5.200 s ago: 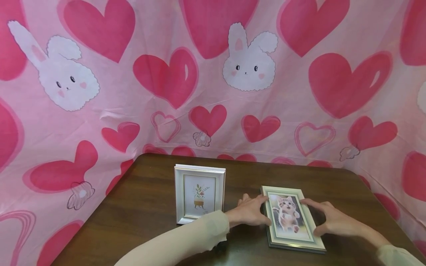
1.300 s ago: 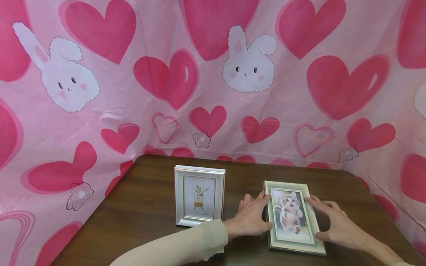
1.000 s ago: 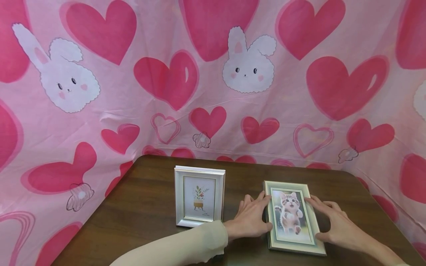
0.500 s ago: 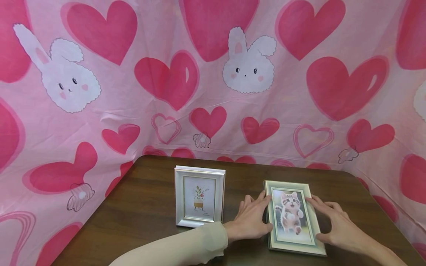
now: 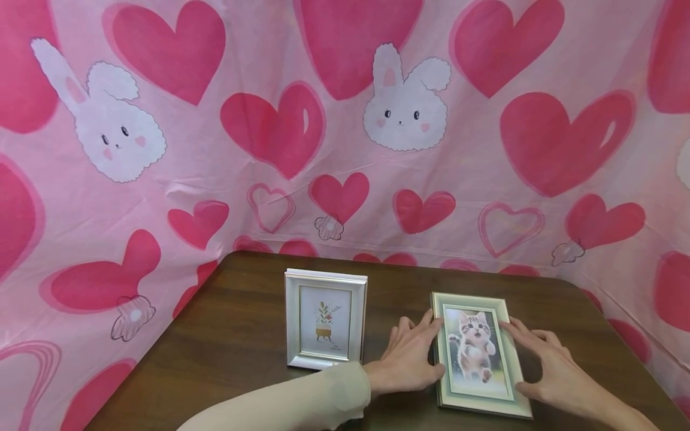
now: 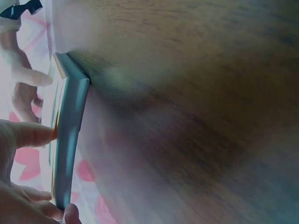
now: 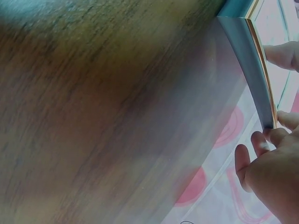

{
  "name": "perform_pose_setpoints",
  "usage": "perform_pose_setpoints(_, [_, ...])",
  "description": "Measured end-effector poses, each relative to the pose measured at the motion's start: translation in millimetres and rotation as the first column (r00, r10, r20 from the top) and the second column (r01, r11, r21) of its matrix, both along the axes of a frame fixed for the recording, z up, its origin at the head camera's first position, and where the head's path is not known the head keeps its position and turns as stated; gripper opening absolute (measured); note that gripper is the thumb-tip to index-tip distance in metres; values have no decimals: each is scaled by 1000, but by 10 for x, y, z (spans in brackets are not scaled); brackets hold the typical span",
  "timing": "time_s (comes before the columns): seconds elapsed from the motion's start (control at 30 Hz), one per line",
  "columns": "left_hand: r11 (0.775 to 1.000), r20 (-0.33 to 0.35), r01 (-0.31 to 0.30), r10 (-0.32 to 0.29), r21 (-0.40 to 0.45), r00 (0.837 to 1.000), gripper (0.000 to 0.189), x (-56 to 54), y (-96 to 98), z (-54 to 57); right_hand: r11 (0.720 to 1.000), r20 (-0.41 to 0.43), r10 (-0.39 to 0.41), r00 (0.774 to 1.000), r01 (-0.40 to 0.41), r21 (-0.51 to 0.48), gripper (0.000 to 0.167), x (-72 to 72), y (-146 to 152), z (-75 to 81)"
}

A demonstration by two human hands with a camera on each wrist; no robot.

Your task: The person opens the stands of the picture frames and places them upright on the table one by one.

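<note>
A pale cream-green photo frame [image 5: 474, 353] with a kitten picture lies face up on the dark table, between both hands. My left hand [image 5: 401, 359] rests along its left side, fingertips and thumb spread apart at the edge. Against the opposite side, my right hand [image 5: 557, 374] touches the edge the same way. In the left wrist view, the thumb and fingers meet the thick side of the photo frame [image 6: 67, 135]. The right wrist view has the photo frame [image 7: 257, 70] at upper right, fingers near its far corner.
A silvery-white picture frame [image 5: 323, 323] with a potted-plant print stands upright left of my left hand, its lower right corner behind the sleeve [image 5: 302, 395]. Behind the brown wooden table [image 5: 237, 323] hangs a pink cloth [image 5: 404, 173] with hearts and rabbits.
Since the oldest frame, the kitten photo frame has turned slightly and shifted a little away, with both hands following it. In the last second, hands and frame hold nearly still; the view shifts slightly.
</note>
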State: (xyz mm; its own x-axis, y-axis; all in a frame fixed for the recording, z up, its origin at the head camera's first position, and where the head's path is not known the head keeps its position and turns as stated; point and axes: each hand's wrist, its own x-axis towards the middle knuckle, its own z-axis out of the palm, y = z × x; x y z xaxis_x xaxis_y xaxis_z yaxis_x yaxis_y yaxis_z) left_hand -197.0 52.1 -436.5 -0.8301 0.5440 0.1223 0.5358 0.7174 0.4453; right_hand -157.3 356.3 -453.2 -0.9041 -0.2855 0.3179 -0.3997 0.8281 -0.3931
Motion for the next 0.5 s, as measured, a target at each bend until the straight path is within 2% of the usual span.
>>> perform_pose_setpoints(0.17, [1000,-11,-6,6,-5,1000,88,25,-4,10,1000,-18,3,1000,-4,-7,119,3,-3,-14])
perform_pose_setpoints(0.5, [1000,-50,2,-3,-5,999,88,56,-14,8,1000,18,-2,1000,3,-27,118,39,4,-11])
